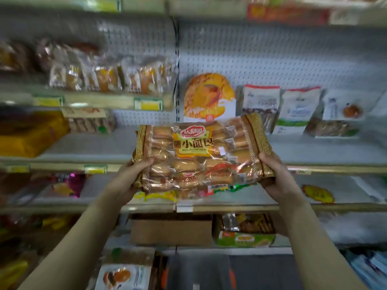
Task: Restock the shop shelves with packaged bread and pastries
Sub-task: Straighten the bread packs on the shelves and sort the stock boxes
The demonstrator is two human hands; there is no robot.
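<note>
— Shelves [117, 101] of packets fill the frame. Where's the bread?
— Mid-frame. My left hand [134, 174] and right hand [272, 174] each curl round one end of the mini French bread pack [194, 155], holding it in the air before the middle shelf [314, 151].
— What's the risk?
— Slick film. If one side loosens, the pack could tip and knock the orange bag [209, 97] behind it.
</note>
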